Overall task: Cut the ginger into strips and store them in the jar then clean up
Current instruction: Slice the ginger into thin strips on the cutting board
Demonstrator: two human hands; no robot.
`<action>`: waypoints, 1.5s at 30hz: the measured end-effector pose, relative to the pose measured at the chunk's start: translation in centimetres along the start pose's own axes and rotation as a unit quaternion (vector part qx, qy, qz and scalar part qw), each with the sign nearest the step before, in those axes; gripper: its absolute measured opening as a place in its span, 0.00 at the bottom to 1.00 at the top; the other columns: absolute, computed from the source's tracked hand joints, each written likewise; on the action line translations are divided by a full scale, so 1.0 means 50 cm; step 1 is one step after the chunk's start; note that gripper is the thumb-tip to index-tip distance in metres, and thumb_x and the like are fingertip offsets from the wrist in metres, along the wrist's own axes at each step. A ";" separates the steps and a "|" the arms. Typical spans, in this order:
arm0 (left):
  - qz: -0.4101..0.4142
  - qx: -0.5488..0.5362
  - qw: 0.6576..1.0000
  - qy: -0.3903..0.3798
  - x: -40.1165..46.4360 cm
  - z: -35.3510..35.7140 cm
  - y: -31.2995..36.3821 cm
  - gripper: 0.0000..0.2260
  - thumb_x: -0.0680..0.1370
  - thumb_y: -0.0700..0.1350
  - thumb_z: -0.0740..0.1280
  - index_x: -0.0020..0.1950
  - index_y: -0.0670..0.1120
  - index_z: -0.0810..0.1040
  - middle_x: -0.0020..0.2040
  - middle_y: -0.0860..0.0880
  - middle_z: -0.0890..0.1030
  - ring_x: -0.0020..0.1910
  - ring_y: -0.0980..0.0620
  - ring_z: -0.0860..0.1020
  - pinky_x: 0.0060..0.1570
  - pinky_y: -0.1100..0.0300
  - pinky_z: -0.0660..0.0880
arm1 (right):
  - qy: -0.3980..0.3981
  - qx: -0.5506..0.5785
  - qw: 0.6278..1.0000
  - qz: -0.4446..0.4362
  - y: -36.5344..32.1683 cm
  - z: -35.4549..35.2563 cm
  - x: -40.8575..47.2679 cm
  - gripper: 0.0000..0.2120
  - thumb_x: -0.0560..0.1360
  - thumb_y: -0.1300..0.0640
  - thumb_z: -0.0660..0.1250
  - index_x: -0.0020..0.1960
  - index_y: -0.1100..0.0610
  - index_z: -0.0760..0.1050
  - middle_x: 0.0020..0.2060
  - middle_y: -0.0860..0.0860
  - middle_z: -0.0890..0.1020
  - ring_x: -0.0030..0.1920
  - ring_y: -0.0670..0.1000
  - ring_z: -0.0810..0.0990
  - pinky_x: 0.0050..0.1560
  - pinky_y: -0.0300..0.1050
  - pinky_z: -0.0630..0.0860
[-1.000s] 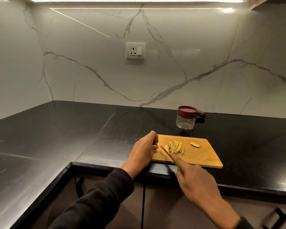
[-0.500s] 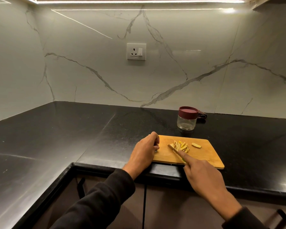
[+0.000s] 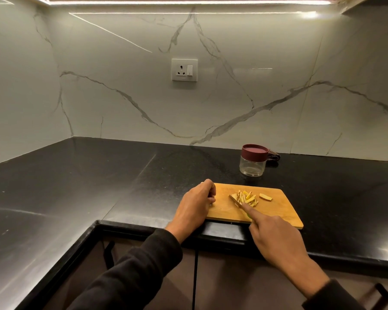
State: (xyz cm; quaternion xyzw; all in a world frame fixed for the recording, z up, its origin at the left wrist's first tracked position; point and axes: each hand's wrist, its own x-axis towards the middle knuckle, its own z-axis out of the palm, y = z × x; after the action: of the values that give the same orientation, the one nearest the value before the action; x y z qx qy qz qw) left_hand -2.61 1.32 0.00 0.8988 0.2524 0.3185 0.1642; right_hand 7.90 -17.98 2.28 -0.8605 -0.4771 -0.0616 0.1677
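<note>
A wooden cutting board (image 3: pixel 278 211) lies on the black counter near its front edge. A small heap of pale ginger strips (image 3: pixel 248 198) sits mid-board, and one uncut ginger slice (image 3: pixel 265 196) lies just to its right. My right hand (image 3: pixel 276 238) grips a knife (image 3: pixel 235 201), index finger stretched along its spine, the blade resting against the left side of the strips. My left hand (image 3: pixel 196 203) rests with curled fingers on the board's left edge. A clear jar (image 3: pixel 253 161) with a maroon lid stands closed behind the board.
A dark cloth (image 3: pixel 273 157) lies behind the jar against the marble backsplash. A wall socket (image 3: pixel 184 70) is mounted above the counter. The black counter (image 3: pixel 76 186) runs in an L shape to the left. Cabinet doors with handles sit below the front edge.
The knife in my right hand has pushed the ginger strips to the right into a tighter heap. My left hand has stayed at the board's left edge.
</note>
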 end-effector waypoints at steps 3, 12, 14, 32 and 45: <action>-0.001 -0.005 1.000 -0.002 0.001 0.000 0.000 0.07 0.80 0.40 0.68 0.51 0.50 0.71 0.46 0.53 0.78 0.43 0.57 0.77 0.46 0.54 0.79 | -0.013 0.007 0.999 -0.033 0.001 0.000 -0.001 0.26 0.84 0.46 0.52 0.78 0.32 0.47 0.36 0.44 0.76 0.34 0.44 0.75 0.30 0.36 0.69; -0.001 -0.006 1.000 -0.004 0.001 0.002 -0.003 0.07 0.80 0.41 0.68 0.51 0.51 0.71 0.46 0.54 0.78 0.43 0.56 0.77 0.46 0.52 0.79 | -0.013 -0.003 0.998 -0.063 0.032 0.007 0.014 0.26 0.84 0.45 0.52 0.77 0.31 0.45 0.35 0.44 0.76 0.34 0.44 0.77 0.35 0.37 0.77; 0.004 -0.005 1.000 -0.002 0.000 0.003 -0.002 0.06 0.80 0.41 0.67 0.51 0.51 0.71 0.46 0.54 0.78 0.43 0.55 0.77 0.46 0.53 0.79 | -0.006 -0.001 0.998 -0.056 0.043 0.008 0.021 0.25 0.84 0.45 0.52 0.77 0.31 0.46 0.35 0.44 0.76 0.34 0.44 0.76 0.35 0.37 0.77; 0.046 0.007 0.998 0.034 -0.003 0.005 -0.002 0.06 0.79 0.48 0.70 0.52 0.50 0.75 0.46 0.53 0.80 0.43 0.55 0.77 0.44 0.54 0.78 | 0.055 -0.006 0.991 -0.121 0.078 0.036 0.046 0.20 0.81 0.41 0.58 0.71 0.28 0.64 0.25 0.41 0.69 0.26 0.44 0.71 0.26 0.35 0.64; 0.123 0.021 0.992 -0.014 0.112 0.022 0.092 0.06 0.80 0.47 0.69 0.53 0.47 0.83 0.48 0.52 0.83 0.45 0.54 0.79 0.47 0.55 0.79 | 0.049 -0.010 0.992 -0.114 0.080 0.037 0.036 0.20 0.82 0.41 0.57 0.73 0.30 0.64 0.39 0.48 0.83 0.36 0.49 0.79 0.27 0.41 0.64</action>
State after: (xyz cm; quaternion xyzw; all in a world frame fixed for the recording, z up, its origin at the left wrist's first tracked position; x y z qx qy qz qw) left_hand 3.48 0.52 4.06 0.9306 0.1439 0.3186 0.1086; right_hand 12.12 -17.85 0.12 -0.7982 -0.5626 -0.1272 0.1738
